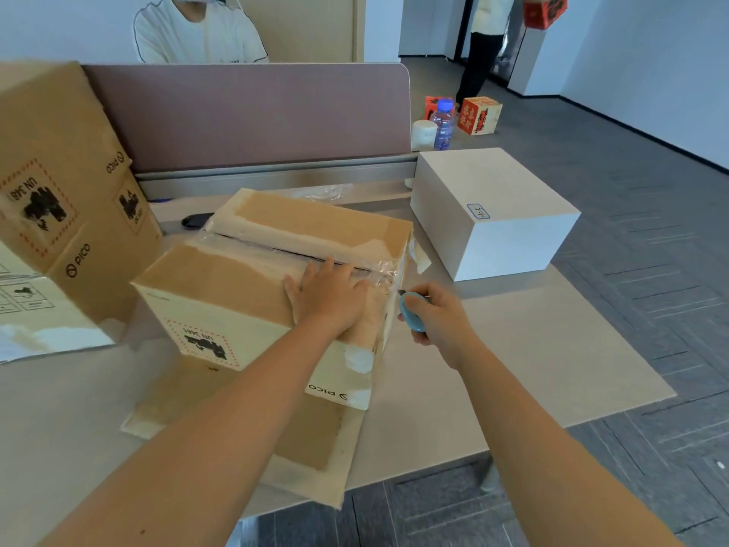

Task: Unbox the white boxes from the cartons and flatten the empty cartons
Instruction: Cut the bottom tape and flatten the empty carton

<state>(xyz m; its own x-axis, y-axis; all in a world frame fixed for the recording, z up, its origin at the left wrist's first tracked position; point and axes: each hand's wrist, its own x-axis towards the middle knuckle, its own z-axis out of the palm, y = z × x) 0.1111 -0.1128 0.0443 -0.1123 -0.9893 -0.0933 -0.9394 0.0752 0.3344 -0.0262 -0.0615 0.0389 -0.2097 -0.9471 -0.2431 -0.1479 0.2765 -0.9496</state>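
One white box (493, 207) already stands unpacked right of the taped carton (272, 286); a flattened carton (311, 459) lies beneath it. The left hand (327, 298) presses flat, fingers straight, on its top; the right hand (438, 317) grips a blue cutter (410, 311) at its right edge. Print reads "PICO", "UN 3481".

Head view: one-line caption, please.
Left hand steadies taped carton; right hand holds blue cutter at its edge.

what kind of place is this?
Likely an open-plan office: a desk with a fabric divider panel, grey carpet tiles on the floor, and a person seated at the facing desk.
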